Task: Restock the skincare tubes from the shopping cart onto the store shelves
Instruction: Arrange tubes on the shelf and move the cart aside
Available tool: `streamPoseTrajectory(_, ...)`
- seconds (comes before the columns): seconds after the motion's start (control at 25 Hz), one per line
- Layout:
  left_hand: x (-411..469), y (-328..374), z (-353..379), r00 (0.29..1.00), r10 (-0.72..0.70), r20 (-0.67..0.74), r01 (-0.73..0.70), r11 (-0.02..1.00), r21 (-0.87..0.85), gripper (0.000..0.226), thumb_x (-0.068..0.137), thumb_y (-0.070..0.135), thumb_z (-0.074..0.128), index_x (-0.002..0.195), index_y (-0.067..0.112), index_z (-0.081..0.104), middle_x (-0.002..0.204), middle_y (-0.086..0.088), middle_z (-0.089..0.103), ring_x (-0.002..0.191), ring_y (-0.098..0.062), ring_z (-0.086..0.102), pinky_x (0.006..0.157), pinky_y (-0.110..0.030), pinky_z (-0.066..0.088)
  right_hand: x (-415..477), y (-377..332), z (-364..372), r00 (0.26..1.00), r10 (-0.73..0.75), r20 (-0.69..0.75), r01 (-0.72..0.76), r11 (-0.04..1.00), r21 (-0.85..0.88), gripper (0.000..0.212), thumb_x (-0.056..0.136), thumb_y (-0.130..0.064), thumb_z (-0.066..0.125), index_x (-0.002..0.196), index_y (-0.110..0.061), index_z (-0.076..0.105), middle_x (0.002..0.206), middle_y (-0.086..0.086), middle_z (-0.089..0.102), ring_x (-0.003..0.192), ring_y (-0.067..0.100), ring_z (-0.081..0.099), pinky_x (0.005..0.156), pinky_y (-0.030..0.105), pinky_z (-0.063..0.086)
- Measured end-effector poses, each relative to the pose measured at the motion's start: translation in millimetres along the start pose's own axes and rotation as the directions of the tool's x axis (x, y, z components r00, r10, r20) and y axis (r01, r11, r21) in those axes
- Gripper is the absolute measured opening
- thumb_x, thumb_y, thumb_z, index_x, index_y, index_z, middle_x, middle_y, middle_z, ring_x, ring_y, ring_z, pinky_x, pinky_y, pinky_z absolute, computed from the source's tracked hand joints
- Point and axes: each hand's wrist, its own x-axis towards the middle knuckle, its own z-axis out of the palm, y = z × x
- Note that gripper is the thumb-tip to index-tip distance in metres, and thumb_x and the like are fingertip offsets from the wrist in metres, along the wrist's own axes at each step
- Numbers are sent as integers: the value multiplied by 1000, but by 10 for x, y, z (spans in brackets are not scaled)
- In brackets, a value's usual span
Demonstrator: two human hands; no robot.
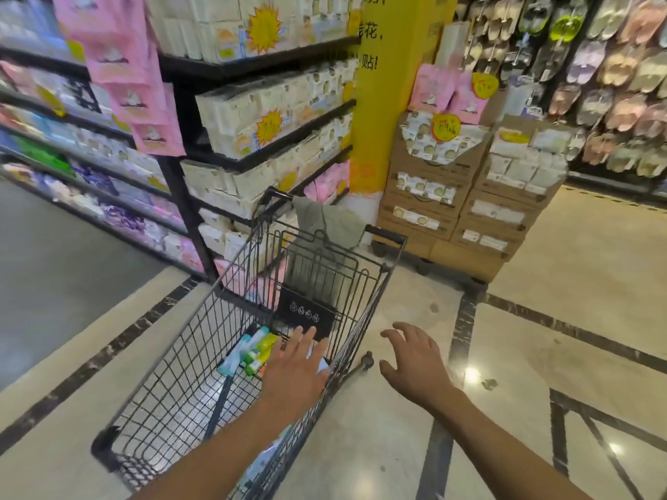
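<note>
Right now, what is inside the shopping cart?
Several skincare tubes lie on the wire floor of the cart. The left hand reaches in, open, beside them; anything under its palm is hidden.

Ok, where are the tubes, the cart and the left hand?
tubes (254, 350), head view, middle of the bunch.
cart (386, 234), head view, its black handle.
left hand (296, 369), head view, back of the hand.

- The left hand reaches forward and down, palm down, fingers straight and close together.
- The right hand hovers beside it, palm down, fingers spread and loosely bent.
</note>
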Motion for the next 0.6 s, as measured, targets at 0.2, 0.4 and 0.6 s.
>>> streamPoseTrajectory(0.2,242,-368,162,992,-126,3,126,991,-46,57,95,55,42,141,27,59,153,-6,53,142,-31,50,111,-59,43,807,-230,211,977,-175,123,180,983,-26,60,85,-44,55,144,-32,48,153,0,42,142,24,35,117,42,29)
streamPoseTrajectory(0.4,364,-1002,319,954,-300,-1,298,949,-102,61,100,54,28,148,25,52,160,-9,44,149,-34,39,115,-62,38,1624,-751,523,900,-359,248,379,925,-36,58,91,-50,56,146,-34,45,153,-3,40,142,23,36,115,42,30)
streamPoseTrajectory(0.6,347,-1571,647,904,-418,82,426,892,-153,62,104,56,30,157,25,37,167,-10,31,154,-35,29,120,-61,29,2231,-1212,926,798,-475,370,514,858,-7,58,88,-50,55,142,-29,51,147,1,47,135,26,44,109,43,40)
